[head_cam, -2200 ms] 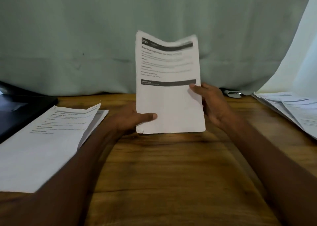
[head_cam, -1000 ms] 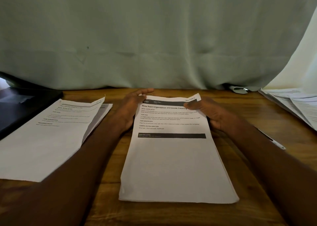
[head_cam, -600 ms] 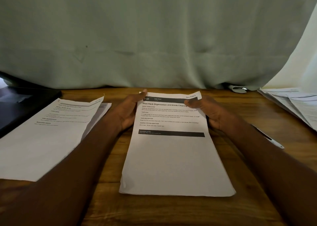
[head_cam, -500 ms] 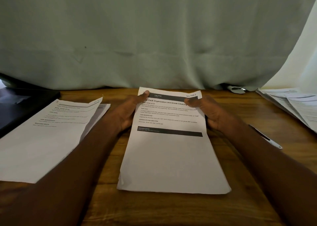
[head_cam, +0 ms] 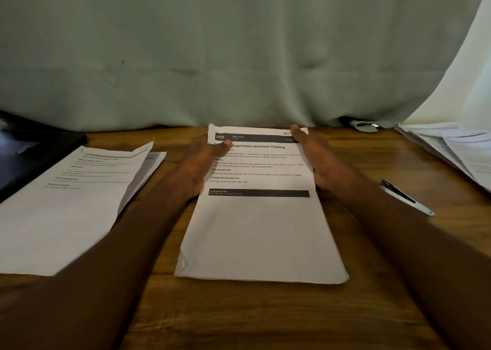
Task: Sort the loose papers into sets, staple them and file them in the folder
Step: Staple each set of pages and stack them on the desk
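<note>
A set of printed papers (head_cam: pixel 260 230) headed "Organization and Insole Cleaning" lies lengthwise on the wooden table (head_cam: pixel 265 318) in front of me, with its near edge resting on the wood. My left hand (head_cam: pixel 200 164) grips its far left edge, thumb on top of the first sheet. At the far right edge my right hand (head_cam: pixel 317 161) holds the set, its thumb lying over the top right corner. The fingers under the sheets are hidden. A black folder (head_cam: pixel 32 150) lies at the far left.
Another stack of papers (head_cam: pixel 66 203) with one curled sheet lies left of my left arm. Loose sheets (head_cam: pixel 457 150) are spread at the right edge. A pen (head_cam: pixel 406 197) lies right of my right wrist. A small grey object (head_cam: pixel 364 126) sits under the curtain (head_cam: pixel 239 57).
The set, held upright before, has been laid down flat on the table. Over the last half second its far end has shifted slightly away, and both thumbs stay on it.
</note>
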Demonstrator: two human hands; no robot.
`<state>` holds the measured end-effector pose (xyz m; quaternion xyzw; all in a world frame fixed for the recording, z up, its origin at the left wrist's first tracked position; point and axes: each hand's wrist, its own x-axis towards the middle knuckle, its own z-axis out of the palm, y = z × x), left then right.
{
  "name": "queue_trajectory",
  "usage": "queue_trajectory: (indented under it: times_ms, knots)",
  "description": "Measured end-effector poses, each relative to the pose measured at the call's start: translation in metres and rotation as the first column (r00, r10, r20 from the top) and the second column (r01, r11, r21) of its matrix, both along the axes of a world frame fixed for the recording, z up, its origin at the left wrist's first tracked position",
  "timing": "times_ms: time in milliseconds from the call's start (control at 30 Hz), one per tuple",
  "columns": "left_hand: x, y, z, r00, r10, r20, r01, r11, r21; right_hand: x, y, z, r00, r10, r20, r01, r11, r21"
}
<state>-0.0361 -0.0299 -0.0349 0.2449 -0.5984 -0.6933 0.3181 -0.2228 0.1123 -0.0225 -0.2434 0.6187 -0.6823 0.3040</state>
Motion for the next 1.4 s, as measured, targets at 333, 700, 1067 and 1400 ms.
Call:
queue_trajectory:
  times_ms: [333,700,1067,1400]
  knots:
    - [0.013,-0.014,0.002,0.991,-0.061,-0.121,0.083,0.979,0.186,0.007,0.013,0.004,0.981,0.176,-0.081,-0.182,0.981,-0.061]
    - [0.007,0.024,0.016,0.974,0.16,-0.16,-0.212,0.89,-0.404,0.004,0.021,0.013,0.912,0.406,0.059,-0.379,0.89,-0.254]
    - [0.001,0.038,0.03,0.904,0.258,-0.341,-0.427,0.601,-0.676,0.053,0.016,0.032,0.866,-0.284,-0.411,0.048,0.866,-0.498]
    - [-0.002,0.03,0.022,0.936,0.305,-0.175,-0.335,0.62,-0.709,0.047,0.006,0.015,0.92,-0.189,-0.344,0.085,0.952,-0.295]
